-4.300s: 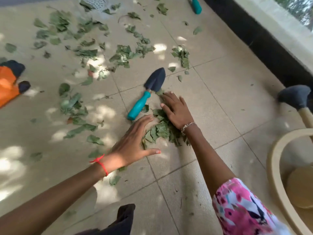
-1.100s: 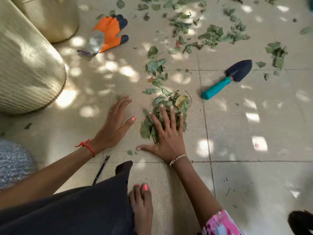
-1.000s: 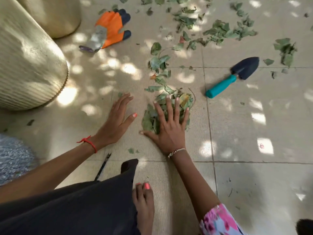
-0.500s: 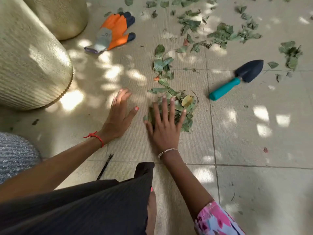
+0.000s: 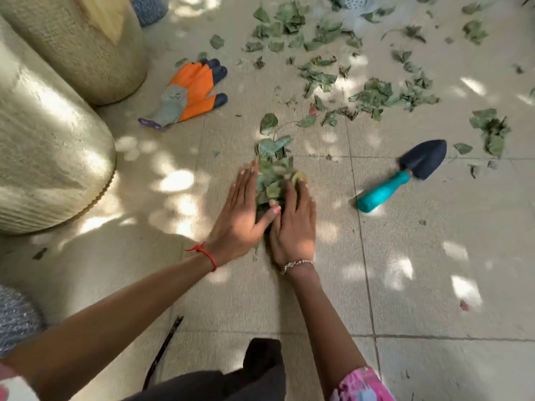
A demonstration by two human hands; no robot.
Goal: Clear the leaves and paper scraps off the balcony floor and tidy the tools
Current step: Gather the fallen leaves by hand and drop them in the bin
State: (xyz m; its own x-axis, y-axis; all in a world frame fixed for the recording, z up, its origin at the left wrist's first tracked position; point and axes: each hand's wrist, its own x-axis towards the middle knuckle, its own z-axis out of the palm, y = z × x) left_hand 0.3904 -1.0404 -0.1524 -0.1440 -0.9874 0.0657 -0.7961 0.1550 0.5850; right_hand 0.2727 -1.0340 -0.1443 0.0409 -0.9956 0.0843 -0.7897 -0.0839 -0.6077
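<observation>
A small heap of green leaves [image 5: 272,180] lies on the beige tiled floor [image 5: 419,270] in the middle of the head view. My left hand [image 5: 238,218] presses against the heap's left side with straight fingers. My right hand [image 5: 293,224] presses flat against its right side, so the heap sits squeezed between both palms. More loose leaves [image 5: 373,94] are scattered across the floor beyond. A hand trowel [image 5: 405,173] with a teal handle and dark blade lies to the right of the heap. An orange and grey garden glove [image 5: 189,92] lies to the upper left.
Two large ribbed beige planters, the planter [image 5: 46,151] nearest me and the planter [image 5: 86,39] behind it, stand on the left. A blue-grey woven object [image 5: 14,316] shows at the lower left edge. A dark twig [image 5: 162,351] lies by my dark clothing at the bottom.
My left hand has moved right from the bare floor onto the heap's left side. My right hand has shifted from on top of the leaves to their right side, narrowing the heap.
</observation>
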